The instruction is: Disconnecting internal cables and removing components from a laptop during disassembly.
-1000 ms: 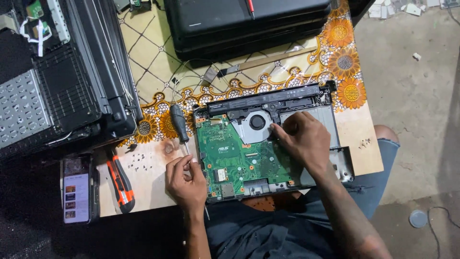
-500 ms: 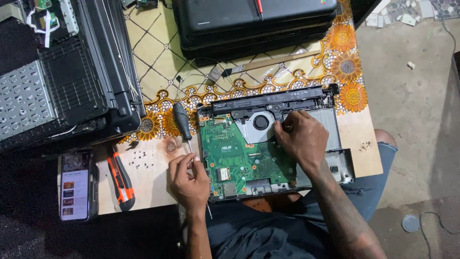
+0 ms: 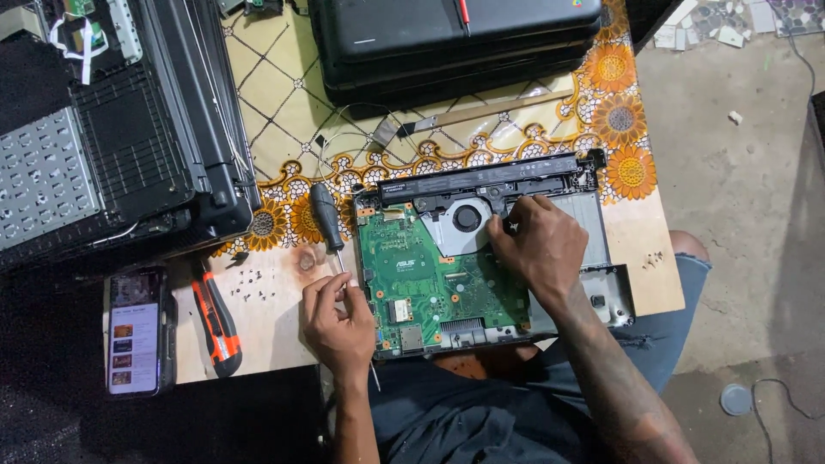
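Compared with half a second ago, the left hand (image 3: 339, 322) sits in nearly the same spot at the board's 9 o'clock edge, and the right hand (image 3: 537, 245) remains planted by the fan; the view has drifted only slightly, and nothing on the counter (image 3: 266, 331) has been relocated.

Left hand: fingers curled together, pinching the thin shaft of a black-handled screwdriver (image 3: 325, 215) near its tip; the handle points to 12 o'clock, lying over the floral cloth (image 3: 284, 112). Right hand: fingers spread and pressed down on the opened laptop base (image 3: 601, 283), fingertips touching the fan housing (image 3: 468, 219) at about 3 o'clock of the fan. It grips nothing that I can make out.

The green motherboard (image 3: 430, 279) lies in the base, at the counter's near edge, directly in front of the person.

Hidden or unclear: the right palm covers the board's 3 o'clock part. The screwdriver tip is masked by the left fingers. A thin rod below the left wrist cannot be identified.

Surroundings: orange-handled screwdriver (image 3: 215, 322) and scattered small screws (image 3: 249, 277) at 9 o'clock of the left hand; a lit phone (image 3: 133, 331) further out. Stacked black laptops (image 3: 447, 43) at 12 o'clock; a dismantled laptop chassis (image 3: 112, 146) at 10 o'clock, cut off by the frame.
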